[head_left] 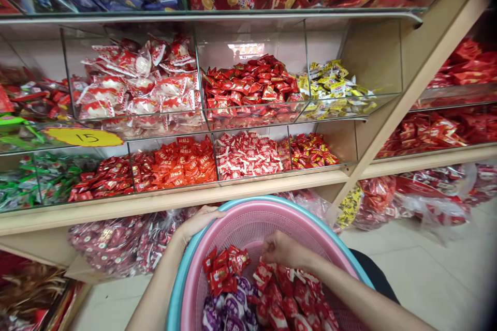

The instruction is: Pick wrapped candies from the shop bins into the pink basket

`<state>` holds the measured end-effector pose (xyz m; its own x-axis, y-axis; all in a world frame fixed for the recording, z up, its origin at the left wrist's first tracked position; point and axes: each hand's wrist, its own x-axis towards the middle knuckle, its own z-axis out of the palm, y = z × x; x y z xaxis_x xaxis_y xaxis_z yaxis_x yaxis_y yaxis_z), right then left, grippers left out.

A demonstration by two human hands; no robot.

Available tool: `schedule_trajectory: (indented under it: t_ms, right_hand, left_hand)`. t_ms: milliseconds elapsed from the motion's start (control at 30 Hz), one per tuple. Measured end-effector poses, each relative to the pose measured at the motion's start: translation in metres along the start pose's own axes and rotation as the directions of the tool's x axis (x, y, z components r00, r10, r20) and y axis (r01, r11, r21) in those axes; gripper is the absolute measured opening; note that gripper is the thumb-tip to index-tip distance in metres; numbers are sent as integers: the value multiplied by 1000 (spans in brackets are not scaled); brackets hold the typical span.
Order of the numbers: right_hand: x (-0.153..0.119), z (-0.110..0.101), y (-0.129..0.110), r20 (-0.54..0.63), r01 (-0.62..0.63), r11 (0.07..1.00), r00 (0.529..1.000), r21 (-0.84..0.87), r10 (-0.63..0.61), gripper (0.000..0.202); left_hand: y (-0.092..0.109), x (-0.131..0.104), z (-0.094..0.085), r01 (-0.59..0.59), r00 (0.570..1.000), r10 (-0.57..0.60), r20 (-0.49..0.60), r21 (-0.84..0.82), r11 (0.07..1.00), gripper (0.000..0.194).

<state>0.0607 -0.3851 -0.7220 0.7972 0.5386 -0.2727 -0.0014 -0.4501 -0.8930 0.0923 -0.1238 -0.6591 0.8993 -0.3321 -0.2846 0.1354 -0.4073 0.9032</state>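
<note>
A pink perforated basket point(248, 222) sits inside a blue one point(179, 279), low in the middle of the head view. Red packets point(223, 271), purple packets point(235, 310) and larger red-and-white packets point(287, 300) lie in it. My left hand point(202, 221) rests on the rim at the upper left, its fingers over the edge. Inside the basket, my right hand point(277, 249) is closed just above the red packets; what its curled fingers hold, if anything, is hidden.
Ahead stands a shelf point(272, 186) with clear compartments of wrapped sweets. A yellow tag point(83, 136) reading 15 hangs at the left. Plastic bags of sweets point(112, 243) lie beneath the shelf, and more bags point(430, 204) are on the floor at the right.
</note>
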Motion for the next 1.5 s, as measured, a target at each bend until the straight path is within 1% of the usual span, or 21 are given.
schedule_trajectory:
  t_ms: [167, 267, 333, 467, 533, 633, 833, 900, 967, 1033, 1133, 1233, 1267, 1300, 1367, 1433, 1467, 1500]
  right_hand:
    - [-4, -15, -2, -27, -19, 997, 1000, -77, 17, 10]
    - [-9, -24, -3, 16, -42, 992, 999, -117, 45, 9]
    - [-12, -27, -2, 31, -54, 983, 998, -178, 60, 10]
    - [-14, -27, -2, -37, -57, 928, 998, -367, 47, 12]
    - [-14, -26, -3, -80, -64, 910, 996, -410, 34, 12]
    - [-14, -26, -6, -98, -60, 920, 995, -387, 23, 13]
    - [-11, -25, 0, -40, -39, 972, 999, -231, 31, 9]
    - [-11, -25, 1, -18, -24, 972, 1000, -235, 21, 10]
    - [-13, -26, -1, -30, -43, 949, 999, -313, 36, 14]
    - [-18, -27, -7, -60, -86, 898, 996, -432, 67, 20]
    - [-28, -28, -21, -99, -138, 784, 990, -606, 97, 24]
    - [-37, -34, -36, -125, -179, 656, 984, -733, 128, 18]
    - [-39, -38, -42, -123, -178, 634, 984, -752, 130, 15]
    - [-40, -43, -48, -122, -173, 631, 985, -756, 123, 12]
    - [-40, -56, -66, -141, -140, 671, 989, -729, 53, 9]
    - [-34, -71, -88, -184, -59, 734, 979, -677, -91, 11]
    - [-29, -78, -101, -214, -3, 755, 960, -656, -181, 12]
    - [-23, -84, -113, -248, 46, 760, 931, -648, -268, 13]
  left_hand:
    - [2, 0, 0, -14, 999, 16, -37, 60, 998, 33]
    - [1, 0, 0, -20, 999, 23, -38, 59, 998, 33]
    - [0, 0, 0, -14, 999, 16, -34, 49, 999, 34]
    - [-1, -1, 0, -11, 1000, 12, -26, 26, 1000, 34]
    - [-2, 0, 0, -16, 1000, 16, -10, 1, 1000, 34]
    - [-5, 0, 0, -7, 1000, 7, -3, -22, 1000, 36]
    - [-6, 0, 0, -3, 1000, 2, -30, -16, 1000, 37]
    - [-5, 0, 0, -9, 1000, 9, -28, -20, 1000, 36]
    - [-4, -1, 0, -15, 999, 15, -33, -11, 1000, 34]
    - [-4, -1, 0, -17, 999, 18, -46, 7, 1000, 33]
    - [-4, -2, 0, -12, 998, 13, -58, 9, 1000, 31]
    - [-5, -1, 1, -2, 998, 3, -67, 6, 1000, 32]
    - [-5, -1, 1, 4, 998, -3, -69, 11, 1000, 33]
    - [-6, -1, 1, 11, 997, -10, -72, 16, 1000, 34]
    - [-6, 0, 1, 22, 996, -19, -85, 25, 999, 35]
    - [-6, 0, 1, 24, 996, -23, -91, 18, 1000, 34]
    - [-5, 0, 1, 22, 996, -22, -85, 6, 1000, 33]
    - [-5, 0, 1, 17, 997, -18, -71, -12, 1000, 32]
